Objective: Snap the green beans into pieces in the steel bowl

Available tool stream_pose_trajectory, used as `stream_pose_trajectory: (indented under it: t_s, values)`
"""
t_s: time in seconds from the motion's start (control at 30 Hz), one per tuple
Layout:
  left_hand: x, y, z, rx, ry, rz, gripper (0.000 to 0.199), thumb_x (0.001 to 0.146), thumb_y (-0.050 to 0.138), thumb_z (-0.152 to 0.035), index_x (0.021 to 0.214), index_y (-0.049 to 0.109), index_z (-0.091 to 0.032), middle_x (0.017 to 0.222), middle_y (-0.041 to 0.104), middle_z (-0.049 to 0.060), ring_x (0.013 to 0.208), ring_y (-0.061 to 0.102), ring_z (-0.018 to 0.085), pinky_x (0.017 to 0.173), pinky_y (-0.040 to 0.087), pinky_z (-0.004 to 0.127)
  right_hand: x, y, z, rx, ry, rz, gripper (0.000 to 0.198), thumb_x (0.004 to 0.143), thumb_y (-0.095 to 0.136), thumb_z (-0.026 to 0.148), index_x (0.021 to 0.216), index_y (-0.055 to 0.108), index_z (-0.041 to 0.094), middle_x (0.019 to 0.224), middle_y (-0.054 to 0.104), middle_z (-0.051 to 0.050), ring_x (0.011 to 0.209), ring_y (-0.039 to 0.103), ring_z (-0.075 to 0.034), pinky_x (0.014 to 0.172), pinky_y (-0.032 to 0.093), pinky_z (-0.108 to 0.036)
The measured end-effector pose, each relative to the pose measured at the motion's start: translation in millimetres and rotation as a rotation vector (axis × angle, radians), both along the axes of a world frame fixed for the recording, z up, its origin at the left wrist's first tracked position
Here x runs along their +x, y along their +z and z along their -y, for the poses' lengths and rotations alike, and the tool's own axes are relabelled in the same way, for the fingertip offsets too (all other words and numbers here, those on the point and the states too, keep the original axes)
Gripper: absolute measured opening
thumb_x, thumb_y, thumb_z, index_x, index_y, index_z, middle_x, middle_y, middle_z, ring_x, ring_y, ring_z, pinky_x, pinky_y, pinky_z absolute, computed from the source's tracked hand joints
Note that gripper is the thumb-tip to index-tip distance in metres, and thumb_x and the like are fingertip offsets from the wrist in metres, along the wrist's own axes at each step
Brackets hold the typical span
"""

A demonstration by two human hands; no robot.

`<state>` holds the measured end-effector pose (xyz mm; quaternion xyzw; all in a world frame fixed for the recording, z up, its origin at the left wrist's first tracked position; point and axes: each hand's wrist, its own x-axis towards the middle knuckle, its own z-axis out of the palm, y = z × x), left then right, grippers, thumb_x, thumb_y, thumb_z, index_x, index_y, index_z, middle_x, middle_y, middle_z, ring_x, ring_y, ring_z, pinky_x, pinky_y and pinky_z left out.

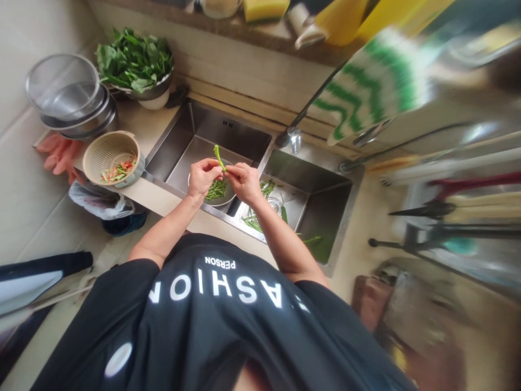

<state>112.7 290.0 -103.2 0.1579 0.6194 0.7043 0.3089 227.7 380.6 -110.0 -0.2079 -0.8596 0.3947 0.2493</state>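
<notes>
Over the sink, my left hand (204, 177) and my right hand (244, 182) meet at the fingertips. Both are closed in a pinch on a green bean (218, 156), whose upper end sticks up between them. Under my hands, a round bowl (223, 203) with short green bean pieces (216, 189) stands in the left basin (179, 168). Long green beans (253, 221) lie in the right basin (325, 209), partly behind my right forearm, near a clear round dish (275, 204).
At left on the counter are a strainer basket (90, 157) with red and green scraps, stacked metal bowls (87, 122) under a sieve (62, 86), and leafy greens (136, 60) in a colander. Behind the basins rises a faucet (295, 138); a striped green cloth (366, 89) hangs nearby.
</notes>
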Motion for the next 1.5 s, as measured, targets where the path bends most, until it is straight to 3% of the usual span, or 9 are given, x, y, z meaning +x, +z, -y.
stream_pose_trajectory:
  t_s: [0.23,0.4,0.5,0.7,0.87,1.07,1.27,1.37,1.5]
  values:
    - [-5,-1.7,5,-0.046,-0.082,-0.186,0.012,0.060,0.069,-0.020,0.071,0.067,-0.015,0.059,0.066,-0.002,0.048,0.059,0.008,0.049,0.049,0.019,2,7,-2,-0.273,0.107,0.021,0.036,0.089,0.054,0.041,0.098,0.077,0.015,0.081,0.072,-0.004,0.073,0.059,-0.017,0.071,0.044,-0.027]
    - [-5,-2.5,11,-0.157,-0.140,-0.476,0.013,0.064,0.072,-0.024,0.074,0.072,-0.016,0.066,0.070,0.001,0.056,0.062,0.012,0.055,0.050,0.022,2,11,-2,-0.145,0.071,0.034,0.029,0.084,0.054,0.032,0.083,0.076,0.014,0.073,0.069,-0.004,0.066,0.055,-0.014,0.068,0.041,-0.026]
    - [-2,-1.7,10,-0.176,-0.116,-0.522,0.010,0.064,0.070,-0.022,0.072,0.071,-0.017,0.066,0.069,0.000,0.057,0.062,0.012,0.055,0.050,0.022,-1,10,1,-0.163,0.000,0.023,0.027,0.080,0.054,0.029,0.080,0.077,0.013,0.069,0.068,-0.004,0.064,0.055,-0.014,0.066,0.041,-0.026]
    - [0,-1.0,3,-0.108,-0.122,-0.300,0.007,0.065,0.067,-0.020,0.071,0.067,-0.016,0.060,0.064,-0.003,0.048,0.056,0.009,0.048,0.047,0.020,-4,5,4,-0.548,-0.088,-0.003,0.030,0.074,0.055,0.031,0.084,0.078,0.014,0.060,0.064,-0.002,0.059,0.057,-0.014,0.059,0.046,-0.026]
    - [0,-0.1,9,-0.116,-0.172,-0.410,0.018,0.064,0.076,-0.026,0.077,0.069,-0.015,0.073,0.070,0.001,0.063,0.064,0.012,0.063,0.054,0.024,-2,4,0,-0.857,-0.052,-0.120,0.031,0.073,0.065,0.039,0.090,0.077,0.016,0.074,0.069,-0.003,0.066,0.063,-0.015,0.067,0.058,-0.032]
    - [2,-2.4,12,-0.152,-0.162,-0.487,0.015,0.064,0.074,-0.025,0.075,0.073,-0.015,0.072,0.073,0.003,0.066,0.066,0.014,0.068,0.054,0.025,1,1,-2,-0.724,-0.061,-0.112,0.028,0.074,0.067,0.036,0.090,0.078,0.016,0.075,0.073,-0.004,0.066,0.067,-0.017,0.065,0.058,-0.030]
    - [6,-6.9,5,-0.077,-0.118,-0.139,0.016,0.054,0.072,-0.023,0.068,0.070,-0.014,0.062,0.068,-0.001,0.055,0.062,0.012,0.056,0.053,0.023,-2,-3,4,-0.422,-0.138,-0.117,0.021,0.075,0.063,0.027,0.084,0.079,0.018,0.077,0.074,-0.004,0.072,0.069,-0.019,0.067,0.056,-0.029]
    - [8,-7.6,5,-0.065,-0.079,-0.031,0.015,0.052,0.071,-0.021,0.065,0.067,-0.015,0.059,0.066,-0.003,0.053,0.060,0.011,0.055,0.054,0.024,-5,-3,6,-0.450,-0.158,-0.108,0.020,0.075,0.062,0.027,0.082,0.078,0.016,0.073,0.073,-0.004,0.071,0.068,-0.019,0.068,0.057,-0.030]
    - [8,-5.2,9,-0.059,-0.089,-0.086,0.018,0.054,0.075,-0.023,0.068,0.068,-0.014,0.062,0.067,-0.002,0.055,0.060,0.010,0.056,0.053,0.023,-8,-7,5,-0.647,-0.155,-0.138,0.023,0.076,0.062,0.031,0.084,0.076,0.015,0.066,0.069,-0.002,0.063,0.065,-0.017,0.064,0.057,-0.030]
